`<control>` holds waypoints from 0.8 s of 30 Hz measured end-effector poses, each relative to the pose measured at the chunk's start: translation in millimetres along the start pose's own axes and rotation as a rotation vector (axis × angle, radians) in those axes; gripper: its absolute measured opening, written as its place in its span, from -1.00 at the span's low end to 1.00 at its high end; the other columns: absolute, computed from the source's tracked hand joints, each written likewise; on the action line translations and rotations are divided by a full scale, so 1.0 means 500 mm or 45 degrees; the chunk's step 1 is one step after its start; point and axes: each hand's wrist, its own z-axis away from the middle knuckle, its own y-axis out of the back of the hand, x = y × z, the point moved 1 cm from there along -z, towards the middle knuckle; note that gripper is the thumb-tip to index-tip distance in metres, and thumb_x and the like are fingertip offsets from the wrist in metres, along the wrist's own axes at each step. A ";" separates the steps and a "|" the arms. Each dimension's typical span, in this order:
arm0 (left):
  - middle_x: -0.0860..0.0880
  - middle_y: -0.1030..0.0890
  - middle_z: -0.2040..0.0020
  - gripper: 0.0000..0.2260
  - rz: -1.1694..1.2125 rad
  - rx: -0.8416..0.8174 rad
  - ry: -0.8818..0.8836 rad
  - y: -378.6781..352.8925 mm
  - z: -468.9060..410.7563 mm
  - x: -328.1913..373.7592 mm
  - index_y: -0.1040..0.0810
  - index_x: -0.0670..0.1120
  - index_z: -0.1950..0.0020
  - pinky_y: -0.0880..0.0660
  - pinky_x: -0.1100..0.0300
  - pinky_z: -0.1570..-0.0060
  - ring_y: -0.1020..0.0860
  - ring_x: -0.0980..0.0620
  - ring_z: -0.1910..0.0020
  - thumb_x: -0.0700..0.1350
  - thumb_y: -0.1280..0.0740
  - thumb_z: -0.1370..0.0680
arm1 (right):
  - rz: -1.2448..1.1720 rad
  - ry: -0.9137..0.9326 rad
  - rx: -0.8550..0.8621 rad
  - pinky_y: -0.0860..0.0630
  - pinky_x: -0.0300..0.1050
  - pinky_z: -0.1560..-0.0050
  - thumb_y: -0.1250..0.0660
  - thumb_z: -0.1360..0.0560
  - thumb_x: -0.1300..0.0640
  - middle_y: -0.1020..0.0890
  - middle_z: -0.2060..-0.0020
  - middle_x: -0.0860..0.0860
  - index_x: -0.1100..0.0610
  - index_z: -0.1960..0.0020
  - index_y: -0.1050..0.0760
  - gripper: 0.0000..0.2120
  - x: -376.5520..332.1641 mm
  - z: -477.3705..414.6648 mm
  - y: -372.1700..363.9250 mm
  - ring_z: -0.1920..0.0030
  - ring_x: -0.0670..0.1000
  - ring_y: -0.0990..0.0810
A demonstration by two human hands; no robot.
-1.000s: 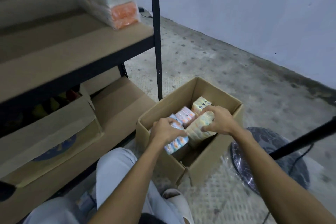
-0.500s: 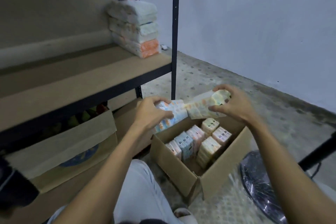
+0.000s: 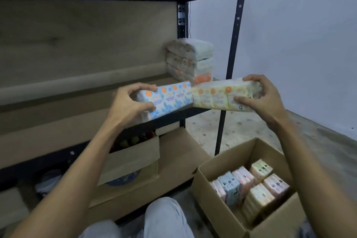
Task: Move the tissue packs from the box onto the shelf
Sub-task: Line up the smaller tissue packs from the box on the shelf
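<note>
Progress: partway. Stack [image 3: 191,60] of packs already on shelf [image 3: 63,119], at far right end against rear post. Box [image 3: 229,216] on floor at lower right, open, many packs [image 3: 251,185] left standing on edge inside. More trips needed, by estimate several.

In transit: two packs, held level at shelf height, end to end, inner ends touching or nearly so. Blue pack [image 3: 166,100] over front edge of shelf. Yellow pack [image 3: 222,95] further right, just in front of stack, crossing front post. Neither set down yet, as far as visible.

Left hand [image 3: 131,104]: arm stretched forward and up from lower left. Fingers curled over top of blue pack's near end, thumb underneath; clamp-type pinch.

Right hand [image 3: 262,100]: arm up from lower right, wrist bent inward. Fingers [image 3: 251,79] over top of yellow pack's far end, thumb pressed on front face; same pinch.

Next, by judgement: place both beside or on stack, release, return to box. Soft wrap, likely to dent under tight grip.
</note>
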 end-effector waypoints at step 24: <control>0.16 -0.44 -0.39 -0.32 -0.706 -0.075 -0.065 0.245 -0.077 -0.267 -0.53 0.13 -0.31 -0.23 0.18 -0.37 -0.34 0.13 -0.36 -0.15 -0.32 -0.16 | -0.049 -0.054 -0.563 -0.52 0.00 -0.23 -0.58 -0.26 0.05 -0.45 -0.29 -0.10 -0.14 -0.26 -0.45 -0.38 0.151 -0.171 -0.393 -0.32 -0.02 -0.44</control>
